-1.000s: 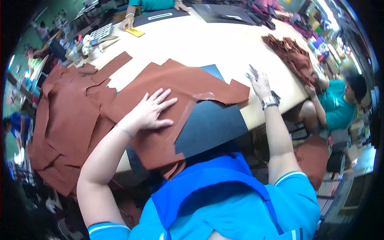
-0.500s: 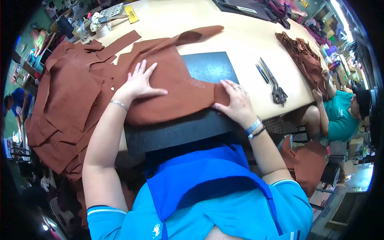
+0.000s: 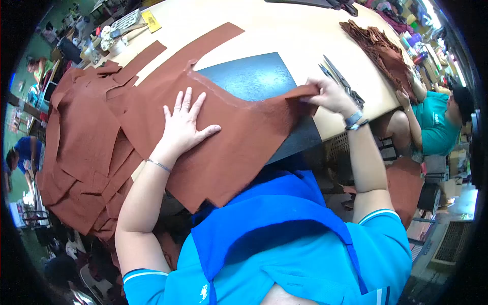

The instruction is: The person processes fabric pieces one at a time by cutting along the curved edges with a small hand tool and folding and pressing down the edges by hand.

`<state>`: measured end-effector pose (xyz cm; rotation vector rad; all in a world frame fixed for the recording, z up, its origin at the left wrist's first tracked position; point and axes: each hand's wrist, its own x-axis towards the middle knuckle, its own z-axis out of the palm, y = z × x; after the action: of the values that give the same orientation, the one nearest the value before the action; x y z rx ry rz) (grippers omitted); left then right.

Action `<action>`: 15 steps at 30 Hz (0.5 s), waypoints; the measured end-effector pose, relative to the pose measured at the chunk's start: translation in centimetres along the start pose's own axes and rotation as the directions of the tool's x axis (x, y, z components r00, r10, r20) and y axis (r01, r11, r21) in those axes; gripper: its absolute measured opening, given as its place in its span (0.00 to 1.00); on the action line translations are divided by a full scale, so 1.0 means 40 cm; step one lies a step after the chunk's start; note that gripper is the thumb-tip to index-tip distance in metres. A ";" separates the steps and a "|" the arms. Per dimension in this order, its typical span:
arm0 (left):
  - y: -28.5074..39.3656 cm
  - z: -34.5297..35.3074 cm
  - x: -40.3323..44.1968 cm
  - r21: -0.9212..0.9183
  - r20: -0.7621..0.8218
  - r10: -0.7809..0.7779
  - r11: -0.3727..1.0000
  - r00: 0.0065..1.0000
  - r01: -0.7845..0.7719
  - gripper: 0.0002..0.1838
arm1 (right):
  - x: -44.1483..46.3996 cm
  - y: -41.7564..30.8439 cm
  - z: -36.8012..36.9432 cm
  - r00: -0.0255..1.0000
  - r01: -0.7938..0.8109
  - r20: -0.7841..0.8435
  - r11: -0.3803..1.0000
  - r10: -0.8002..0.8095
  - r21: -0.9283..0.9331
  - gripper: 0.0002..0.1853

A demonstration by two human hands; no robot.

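Note:
A large cut piece of reddish-brown fabric (image 3: 229, 137) lies partly over a glossy black board (image 3: 259, 76). My left hand (image 3: 185, 124) rests flat on the fabric with its fingers spread. At the fabric's right end, my right hand (image 3: 330, 96) is closed on a corner and lifts it a little off the board. A pale line runs along the fabric's curved upper edge. The near corner hangs past the board toward my blue apron (image 3: 264, 208). Scissors (image 3: 343, 79) lie just beyond my right hand, partly hidden by it.
A heap of brown fabric pieces (image 3: 89, 142) covers the table's left side. A white-crusted pot with a brush (image 3: 117, 40) and a yellow card (image 3: 151, 21) stand at the back left. To the right, a person in a green shirt (image 3: 439, 122) handles gathered brown material (image 3: 378, 61).
My right hand has gripped the fabric's right end and pulled it up and to the right. The piece has opened out, its far strip now flat and its near corner hanging toward me.

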<state>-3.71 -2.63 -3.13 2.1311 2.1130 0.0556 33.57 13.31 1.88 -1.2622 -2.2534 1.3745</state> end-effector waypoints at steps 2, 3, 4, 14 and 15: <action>0.009 -0.016 0.000 -0.030 0.042 -0.028 0.999 0.999 0.030 0.54 | -0.016 -0.009 -0.051 0.988 0.146 -0.059 0.989 -0.145 0.008 0.11; 0.013 -0.022 0.005 -0.041 0.061 -0.041 0.998 0.997 0.043 0.53 | -0.024 -0.017 -0.066 1.000 0.013 0.017 0.967 -0.018 0.256 0.12; 0.024 -0.025 0.019 -0.057 -0.009 0.039 0.998 0.999 -0.039 0.52 | -0.022 -0.027 -0.077 0.994 0.083 0.048 0.975 -0.095 0.208 0.12; 0.198 0.010 0.248 -0.231 -0.176 0.499 0.817 0.849 -0.528 0.28 | 0.026 -0.079 -0.141 0.822 -0.133 -0.490 0.740 -0.289 -0.659 0.27; 0.201 0.008 0.245 -0.198 -0.144 0.473 0.847 0.870 -0.493 0.28 | 0.043 -0.023 -0.140 0.790 -0.068 -0.481 0.725 -0.380 -0.685 0.26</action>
<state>4.43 7.09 -3.15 2.4876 1.4588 0.4333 35.17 17.92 5.25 -1.3587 -2.3299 -0.0278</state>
